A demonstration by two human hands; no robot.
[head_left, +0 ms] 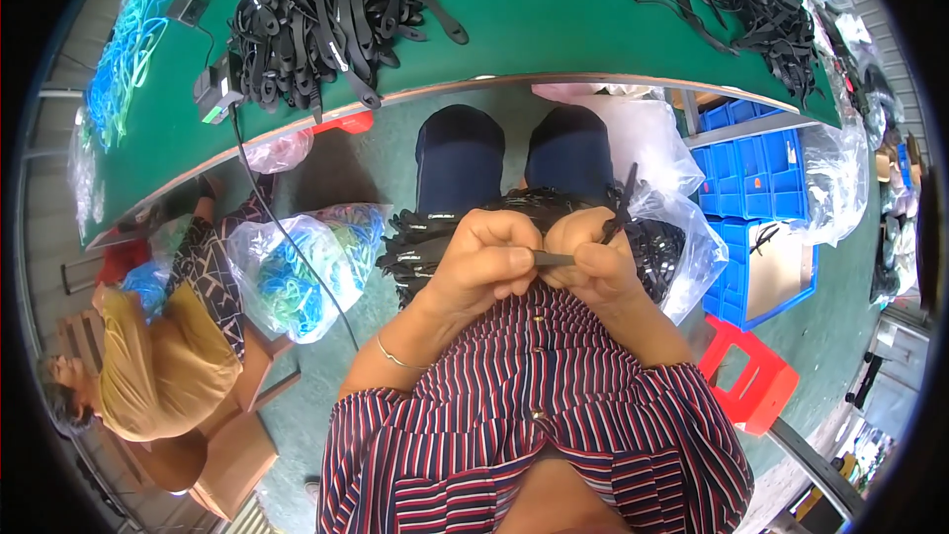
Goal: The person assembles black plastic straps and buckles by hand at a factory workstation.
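Note:
Over my lap, my left hand [486, 259] and my right hand [595, 255] meet, almost touching. A short stretch of a black strap [554, 259] shows between them, pinched by the fingers of both. From the right hand, a dark strap end [626, 196] sticks up and away from me. Fingers hide most of the rest, so I cannot tell what each fingertip presses on. Across my lap, beneath and beside the hands, lies a heap of similar black straps [420, 249], some with small white markings.
Ahead stands a green table [534, 25] bearing a pile of black straps [331, 25], a small black device [219, 87] and blue-green cords [138, 35]. Blue crates [746, 178] and a red stool [756, 381] stand right. Left are a bag of cords [306, 282] and a seated person [168, 366].

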